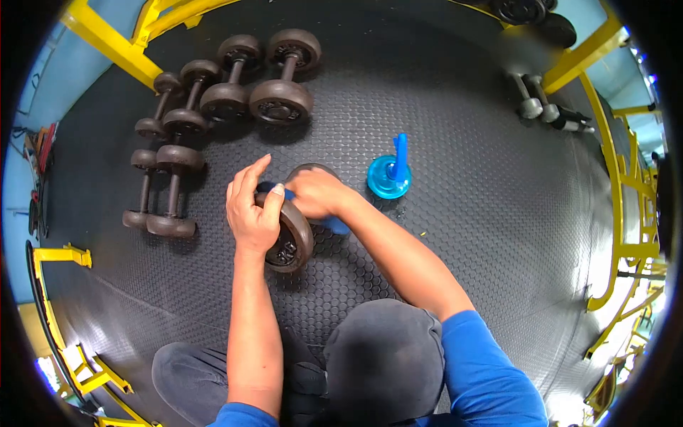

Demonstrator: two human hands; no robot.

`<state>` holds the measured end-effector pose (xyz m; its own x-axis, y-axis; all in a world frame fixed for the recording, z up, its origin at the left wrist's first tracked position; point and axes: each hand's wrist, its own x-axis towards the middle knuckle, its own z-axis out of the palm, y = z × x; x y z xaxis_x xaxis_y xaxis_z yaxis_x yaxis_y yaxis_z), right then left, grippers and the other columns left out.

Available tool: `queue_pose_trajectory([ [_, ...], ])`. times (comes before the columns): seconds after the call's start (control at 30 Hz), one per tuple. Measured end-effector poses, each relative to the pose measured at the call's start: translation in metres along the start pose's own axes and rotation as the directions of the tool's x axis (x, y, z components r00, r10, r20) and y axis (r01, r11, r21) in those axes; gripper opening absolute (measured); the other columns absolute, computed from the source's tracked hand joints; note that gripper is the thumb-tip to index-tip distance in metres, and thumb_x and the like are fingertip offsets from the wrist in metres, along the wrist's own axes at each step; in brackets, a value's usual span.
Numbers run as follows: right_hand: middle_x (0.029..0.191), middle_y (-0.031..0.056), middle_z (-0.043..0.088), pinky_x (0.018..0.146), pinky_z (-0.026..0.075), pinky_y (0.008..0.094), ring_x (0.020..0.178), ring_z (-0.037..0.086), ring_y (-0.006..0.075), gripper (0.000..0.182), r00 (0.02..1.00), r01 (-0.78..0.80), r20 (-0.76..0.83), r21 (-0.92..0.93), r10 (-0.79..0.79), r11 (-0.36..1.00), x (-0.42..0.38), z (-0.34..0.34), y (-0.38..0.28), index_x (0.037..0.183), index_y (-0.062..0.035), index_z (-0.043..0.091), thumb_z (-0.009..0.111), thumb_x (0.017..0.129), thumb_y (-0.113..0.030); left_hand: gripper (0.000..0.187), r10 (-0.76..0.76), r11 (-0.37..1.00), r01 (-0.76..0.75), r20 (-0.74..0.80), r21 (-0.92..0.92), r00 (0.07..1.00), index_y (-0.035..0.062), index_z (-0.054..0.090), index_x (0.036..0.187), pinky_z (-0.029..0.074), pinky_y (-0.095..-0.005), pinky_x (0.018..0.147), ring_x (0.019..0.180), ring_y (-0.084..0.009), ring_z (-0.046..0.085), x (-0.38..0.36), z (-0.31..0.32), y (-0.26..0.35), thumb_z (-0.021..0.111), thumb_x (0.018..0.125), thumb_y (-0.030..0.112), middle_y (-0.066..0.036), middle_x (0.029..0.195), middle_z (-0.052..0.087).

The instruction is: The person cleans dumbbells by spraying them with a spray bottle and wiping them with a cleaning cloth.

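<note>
A dark brown dumbbell [302, 231] is tilted on the black floor in front of my knees. My left hand [254, 208] grips the rim of its nearer round weight, thumb on top and fingers over the far side. My right hand [313, 193] is closed at the dumbbell's middle, on a blue cloth [334, 225] that shows below the hand and near the left thumb. The far weight is partly hidden behind my right hand. Right of my hands, a light blue spray bottle [389, 177] with a blue nozzle stands upright.
Several brown dumbbells [281, 102] stand in rows at the upper left on the textured black floor [498, 213]. Silver dumbbells [530, 107] lie at the upper right. Yellow metal frames [602, 178] edge both sides. My bent knee [384, 356] is close below my hands.
</note>
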<state>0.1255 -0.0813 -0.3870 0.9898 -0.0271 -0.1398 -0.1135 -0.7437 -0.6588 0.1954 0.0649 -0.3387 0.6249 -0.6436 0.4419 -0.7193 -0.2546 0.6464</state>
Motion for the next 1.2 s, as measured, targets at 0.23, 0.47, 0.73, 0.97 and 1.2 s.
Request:
queue_pose_trajectory([
  [0.23, 0.141, 0.0208, 0.052, 0.106, 0.042, 0.0381, 0.128, 0.054, 0.0296, 0.069, 0.942, 0.276, -0.335, 0.725, -0.027, 0.632, -0.01, 0.036, 0.019, 0.147, -0.0034, 0.038, 0.068, 0.087, -0.02, 0.022, -0.247, 0.969, 0.249, 0.07, -0.011, 0.966, 0.003, 0.07, 0.079, 0.049, -0.0371, 0.072, 0.077, -0.0291, 0.065, 0.016, 0.007, 0.005, 0.067, 0.081, 0.025, -0.011, 0.084, 0.068],
  [0.47, 0.156, 0.0172, 0.034, 0.119, 0.024, 0.0477, 0.145, 0.03, 0.0369, 0.083, 0.784, 0.253, -0.594, 0.041, -0.18, 0.967, -0.07, 0.121, -0.009, 0.145, -0.0037, 0.043, 0.06, 0.064, -0.001, 0.026, -0.392, 0.91, 0.402, 0.11, -0.103, 0.914, -0.0003, 0.06, 0.07, 0.042, -0.0318, 0.059, 0.061, -0.0151, 0.054, -0.007, -0.01, -0.043, 0.064, 0.085, 0.02, -0.008, 0.064, 0.056],
  [0.73, 0.099, 0.0105, 0.07, 0.084, 0.052, 0.0334, 0.092, 0.066, 0.0216, 0.031, 0.964, 0.143, -0.233, 0.863, 0.129, 0.485, -0.032, 0.043, -0.024, 0.104, 0.0018, 0.068, 0.062, 0.075, -0.006, 0.02, -0.32, 0.914, 0.323, 0.053, -0.246, 0.946, -0.001, 0.065, 0.097, 0.046, -0.0304, 0.077, 0.086, -0.0178, 0.058, -0.034, -0.024, -0.039, 0.055, 0.087, 0.014, -0.01, 0.093, 0.061],
  [0.97, 0.097, 0.009, 0.07, 0.079, 0.051, 0.0329, 0.085, 0.065, 0.0174, 0.032, 0.943, -0.118, 0.116, 0.993, 0.312, -0.012, 0.011, 0.029, -0.055, 0.1, 0.005, 0.07, 0.062, 0.092, -0.025, 0.053, -0.043, 0.981, 0.039, -0.014, -0.19, 0.999, -0.0026, 0.053, 0.137, 0.039, -0.0379, 0.106, 0.122, -0.03, 0.054, -0.03, -0.024, -0.031, 0.054, 0.094, 0.028, -0.02, 0.13, 0.057],
  [1.2, 0.117, 0.0045, 0.06, 0.095, 0.045, 0.0329, 0.105, 0.055, 0.0136, 0.046, 0.984, 0.112, -0.151, 0.934, 0.092, 0.339, -0.093, 0.076, -0.056, 0.135, -0.0017, 0.05, 0.061, 0.093, -0.016, 0.04, -0.254, 0.944, 0.225, -0.094, -0.241, 0.963, -0.004, 0.064, 0.119, 0.046, -0.0337, 0.095, 0.107, -0.0243, 0.063, -0.033, -0.018, -0.036, 0.055, 0.097, 0.027, -0.018, 0.115, 0.066],
])
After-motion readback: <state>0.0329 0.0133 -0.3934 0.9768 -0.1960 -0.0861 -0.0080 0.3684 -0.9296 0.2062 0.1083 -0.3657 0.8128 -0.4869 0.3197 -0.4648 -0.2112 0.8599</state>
